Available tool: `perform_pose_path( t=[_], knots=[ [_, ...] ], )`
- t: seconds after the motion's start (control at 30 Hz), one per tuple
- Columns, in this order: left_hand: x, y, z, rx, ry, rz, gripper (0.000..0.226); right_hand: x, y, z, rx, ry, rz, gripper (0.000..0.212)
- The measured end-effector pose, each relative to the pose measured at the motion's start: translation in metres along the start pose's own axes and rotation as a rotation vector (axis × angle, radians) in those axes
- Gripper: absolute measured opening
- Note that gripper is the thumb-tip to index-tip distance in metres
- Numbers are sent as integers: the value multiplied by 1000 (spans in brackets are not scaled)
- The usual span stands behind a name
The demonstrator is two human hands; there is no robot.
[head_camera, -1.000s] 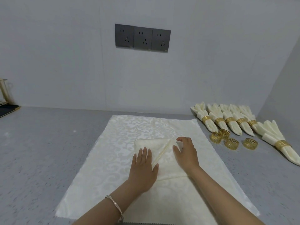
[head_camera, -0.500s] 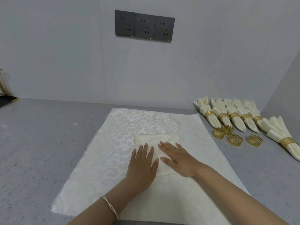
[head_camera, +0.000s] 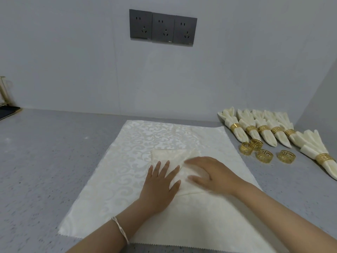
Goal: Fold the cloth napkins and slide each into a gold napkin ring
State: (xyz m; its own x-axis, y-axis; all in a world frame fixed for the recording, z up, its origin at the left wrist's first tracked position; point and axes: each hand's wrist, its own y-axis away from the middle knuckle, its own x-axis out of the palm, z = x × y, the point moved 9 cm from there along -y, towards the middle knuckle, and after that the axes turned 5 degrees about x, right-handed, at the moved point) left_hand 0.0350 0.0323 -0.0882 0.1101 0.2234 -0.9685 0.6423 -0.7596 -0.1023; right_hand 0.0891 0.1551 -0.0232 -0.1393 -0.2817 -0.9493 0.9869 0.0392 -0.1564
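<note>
Right fingers (head_camera: 196, 161) now lie straight and flat, pointing left across the folded napkin (head_camera: 166, 156). A second ago they pinched the flap edge; that flap is now down. Slight motion blur on the fingertips. The right hand (head_camera: 214, 177) is palm down and presses the napkin's right half, gripping nothing, with its forearm coming in from the lower right.

Left fingers (head_camera: 165, 168) are spread, straight and pointing away, in the same spot as before. The left hand (head_camera: 159, 187) is flat on the napkin's near left part, holding nothing. Its index side is just beside the right fingertips. A thin bracelet (head_camera: 120, 229) sits on the left wrist.

The napkin sits mid-way on a large cream damask cloth (head_camera: 138, 141) spread on the grey counter (head_camera: 45, 161). Only its far left corner is clear; both hands cover the rest.

Four loose gold rings (head_camera: 264, 156) lie on the counter right of the cloth. Behind them is a row of finished napkins (head_camera: 237, 127), already in rings, with another pair at the far right. Three dark sockets (head_camera: 163, 27) are on the wall, and a dark tray edge (head_camera: 8, 112) shows at far left.
</note>
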Motion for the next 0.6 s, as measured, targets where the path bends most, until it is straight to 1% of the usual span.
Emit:
perform_pose_path(
  t=[0.1,0.17,0.23,0.27,0.3,0.4,0.47,0.53,0.6],
  knots=[
    [0,0,0,1,-3,-13,50,8,28,11,-146,172,83,52],
    [-2,0,-1,-1,5,-20,49,12,32,2,-146,205,94,46],
    [-5,2,-1,-1,20,-35,48,12,29,-12,-115,186,63,42],
    [-6,2,-2,1,33,-42,48,9,26,-20,-82,140,32,40],
    [-7,3,-2,5,45,-43,49,6,24,-30,-26,40,4,35],
    [-8,4,-3,26,67,-31,50,6,14,-49,115,-375,5,18],
    [-8,4,-2,22,109,-19,47,8,8,-54,168,-497,3,6],
    [-6,3,-2,-8,178,8,46,10,2,-55,190,-531,-35,22],
    [-2,2,-1,-23,205,38,52,11,-2,-61,215,-535,-99,30]
  ],
)
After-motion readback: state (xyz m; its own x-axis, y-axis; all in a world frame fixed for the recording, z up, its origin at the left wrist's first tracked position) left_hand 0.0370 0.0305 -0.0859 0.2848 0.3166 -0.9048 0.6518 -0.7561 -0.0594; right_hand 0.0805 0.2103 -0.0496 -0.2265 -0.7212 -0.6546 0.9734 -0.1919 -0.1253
